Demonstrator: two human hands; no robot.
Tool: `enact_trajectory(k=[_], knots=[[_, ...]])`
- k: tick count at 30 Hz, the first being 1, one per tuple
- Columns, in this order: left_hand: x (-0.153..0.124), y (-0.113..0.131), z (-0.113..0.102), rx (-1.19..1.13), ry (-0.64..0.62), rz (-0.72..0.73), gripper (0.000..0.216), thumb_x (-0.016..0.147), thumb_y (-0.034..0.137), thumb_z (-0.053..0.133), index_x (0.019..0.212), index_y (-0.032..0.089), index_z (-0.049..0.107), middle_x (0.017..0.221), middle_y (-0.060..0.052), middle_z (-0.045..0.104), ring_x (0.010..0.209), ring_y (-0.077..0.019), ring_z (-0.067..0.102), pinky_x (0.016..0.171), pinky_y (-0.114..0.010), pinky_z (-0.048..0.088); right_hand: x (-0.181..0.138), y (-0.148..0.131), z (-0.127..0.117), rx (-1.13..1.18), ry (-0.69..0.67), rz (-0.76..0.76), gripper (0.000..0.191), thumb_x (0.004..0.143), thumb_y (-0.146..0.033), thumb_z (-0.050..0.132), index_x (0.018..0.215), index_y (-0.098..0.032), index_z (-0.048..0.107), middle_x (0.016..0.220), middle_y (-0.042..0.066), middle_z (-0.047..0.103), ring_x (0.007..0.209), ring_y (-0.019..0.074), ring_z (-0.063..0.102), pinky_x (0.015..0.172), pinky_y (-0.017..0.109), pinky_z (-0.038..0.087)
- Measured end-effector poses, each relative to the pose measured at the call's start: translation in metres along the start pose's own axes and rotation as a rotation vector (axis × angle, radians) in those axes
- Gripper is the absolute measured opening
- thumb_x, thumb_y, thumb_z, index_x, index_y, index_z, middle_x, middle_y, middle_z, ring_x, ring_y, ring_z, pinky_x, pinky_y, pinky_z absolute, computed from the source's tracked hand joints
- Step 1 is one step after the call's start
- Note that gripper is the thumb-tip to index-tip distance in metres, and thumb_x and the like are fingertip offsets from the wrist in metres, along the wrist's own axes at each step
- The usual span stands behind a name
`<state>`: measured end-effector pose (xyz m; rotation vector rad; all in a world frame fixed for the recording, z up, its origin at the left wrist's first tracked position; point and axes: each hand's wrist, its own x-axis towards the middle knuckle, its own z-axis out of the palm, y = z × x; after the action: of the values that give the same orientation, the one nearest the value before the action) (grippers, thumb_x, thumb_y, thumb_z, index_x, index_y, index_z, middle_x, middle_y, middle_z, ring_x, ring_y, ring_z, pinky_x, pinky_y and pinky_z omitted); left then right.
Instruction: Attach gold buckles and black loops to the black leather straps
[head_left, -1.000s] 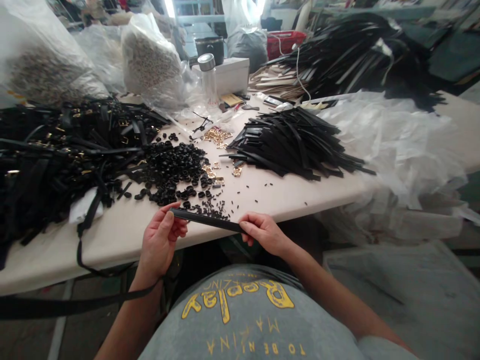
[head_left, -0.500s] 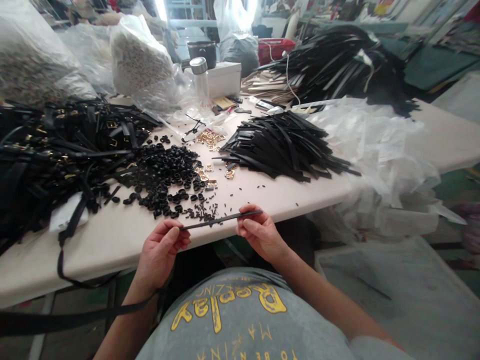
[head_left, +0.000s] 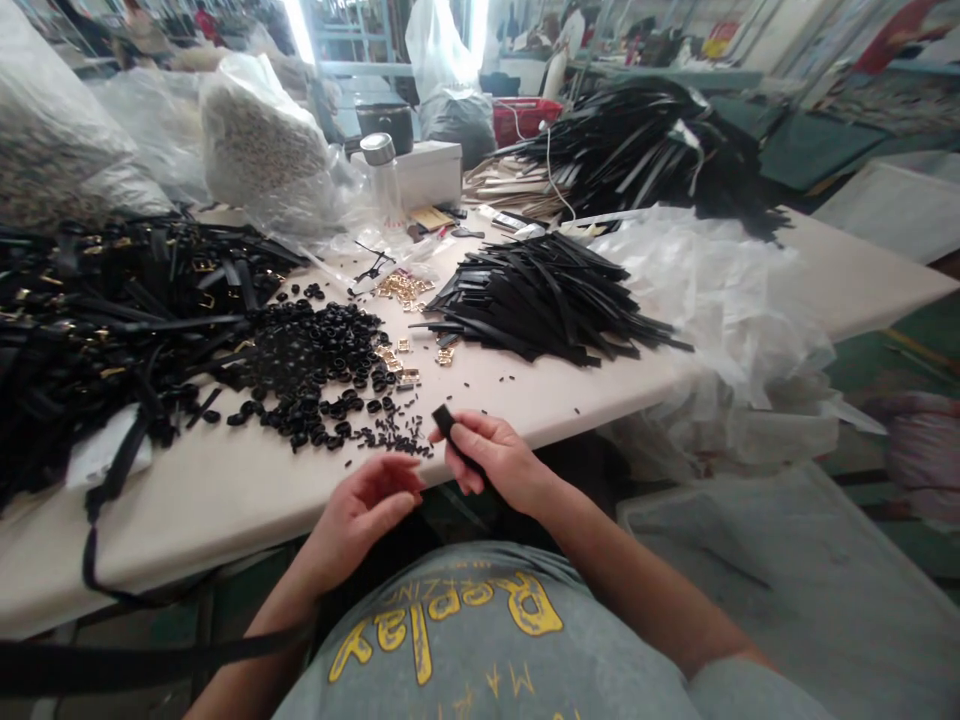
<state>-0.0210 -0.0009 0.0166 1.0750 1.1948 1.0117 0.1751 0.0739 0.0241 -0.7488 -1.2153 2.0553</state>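
Observation:
Between the thumb and fingers of my right hand [head_left: 499,455] is a black strap [head_left: 444,420], one end sticking up past the fingertips and the rest mostly hidden by the hand. My left hand [head_left: 375,505] is at the table's front edge with its fingers curved and apart, nothing in them. Small black pins [head_left: 394,430] lie scattered just beyond the hands. Behind them spreads a heap of black loops [head_left: 319,345]. Gold buckles [head_left: 405,288] sit to the right of the loops, and a pile of flat black straps [head_left: 544,300] fans out farther right.
Finished-looking straps with buckles [head_left: 112,290] are heaped at the left. Plastic bags [head_left: 259,140] and a glass bottle [head_left: 382,175] stand at the back. Crumpled clear plastic [head_left: 720,290] hangs over the right edge, above a pale bin [head_left: 787,560]. A dark strap [head_left: 142,665] crosses the lower left.
My left hand has let go of the strap's end and opened. The right hand keeps the strap, now turned with one end pointing up and away. The view has shifted slightly.

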Motion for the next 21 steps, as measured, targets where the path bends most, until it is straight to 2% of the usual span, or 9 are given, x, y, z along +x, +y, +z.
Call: enact_trajectory(k=[3,6,9,12,15,21], knots=[[0.004,0.006,-0.006,-0.097,0.194,0.081,0.037,0.077,0.038,0.076,0.108,0.019,0.067,0.078,-0.003,0.070,0.064,-0.0160,0.064,0.062,-0.027,0.052,0.000,0.003,0.007,-0.347,-0.152,0.076,0.023,0.097,-0.038,0.050,0.092,-0.018,0.060,0.054,-0.008,0.052,0.039,0.0049,0.037,0.041,0.018,0.029],[0.005,0.007,-0.008,-0.075,0.238,0.038,0.029,0.076,0.034,0.077,0.098,0.018,0.067,0.071,0.000,0.067,0.058,-0.0134,0.062,0.058,-0.024,0.051,0.001,0.006,0.014,-0.535,-0.183,0.026,0.020,0.098,-0.030,0.047,0.089,-0.018,0.060,0.056,-0.007,0.053,0.045,0.0059,0.043,0.048,0.018,0.034],[0.002,0.004,-0.006,-0.076,0.249,0.008,0.025,0.075,0.032,0.078,0.092,0.017,0.067,0.070,0.001,0.066,0.055,-0.0116,0.061,0.054,-0.022,0.050,0.000,0.011,0.017,-0.573,-0.127,-0.033,0.015,0.093,-0.032,0.057,0.094,-0.018,0.062,0.065,-0.005,0.058,0.056,0.0083,0.050,0.055,0.020,0.039],[-0.001,0.000,-0.006,-0.141,0.359,0.013,0.026,0.074,0.031,0.079,0.091,0.018,0.065,0.070,0.003,0.065,0.053,-0.0097,0.060,0.054,-0.021,0.050,-0.003,0.019,0.015,-0.626,0.014,-0.104,0.020,0.084,-0.031,0.070,0.100,-0.019,0.064,0.080,-0.002,0.065,0.069,0.0115,0.057,0.066,0.023,0.045],[-0.003,-0.002,-0.007,-0.216,0.412,-0.025,0.027,0.072,0.033,0.079,0.089,0.018,0.064,0.069,0.003,0.066,0.052,-0.0095,0.060,0.053,-0.020,0.051,-0.006,0.025,0.015,-0.659,0.100,-0.187,0.020,0.082,-0.029,0.073,0.099,-0.020,0.067,0.090,0.000,0.070,0.081,0.0143,0.063,0.078,0.027,0.049],[-0.007,-0.001,-0.005,-0.277,0.347,-0.087,0.028,0.075,0.035,0.076,0.092,0.017,0.064,0.069,-0.001,0.071,0.059,-0.0139,0.067,0.054,-0.021,0.052,-0.004,0.029,0.020,-0.723,0.135,-0.268,0.016,0.082,-0.026,0.073,0.095,-0.018,0.070,0.086,0.001,0.072,0.078,0.0148,0.065,0.075,0.027,0.050]])
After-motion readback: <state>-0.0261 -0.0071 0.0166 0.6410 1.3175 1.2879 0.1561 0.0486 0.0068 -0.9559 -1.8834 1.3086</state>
